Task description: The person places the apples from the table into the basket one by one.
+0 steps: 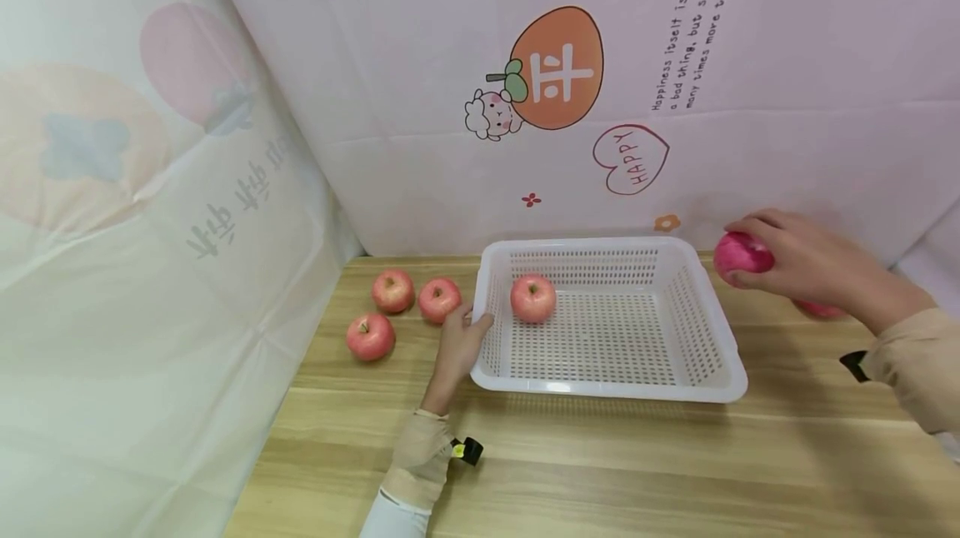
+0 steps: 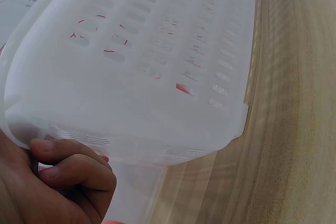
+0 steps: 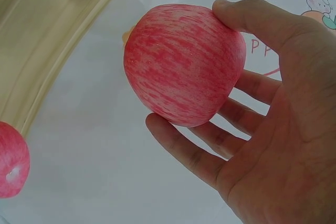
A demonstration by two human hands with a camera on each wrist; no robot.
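A white perforated plastic basket (image 1: pixel 600 395) stands on the wooden table, one red apple (image 1: pixel 533 299) inside near its left wall. My left hand (image 1: pixel 458 346) grips the basket's left rim; the left wrist view shows its fingers (image 2: pixel 79 163) curled round the edge. To the right of the basket, my right hand (image 1: pixel 802 259) holds a red apple (image 1: pixel 741 256) up above the table. In the right wrist view this streaked apple (image 3: pixel 184 64) sits between thumb and fingers. Another apple (image 1: pixel 819 309) lies beneath the right hand, partly hidden by it.
Three more apples lie left of the basket: one at the back (image 1: pixel 393 291), one beside my left hand (image 1: pixel 439 301) and one nearer the front (image 1: pixel 371 336). A printed cloth (image 1: pixel 420 171) hangs right behind the table's back edge, and a pale curtain (image 1: pixel 150 313) hangs on the left.
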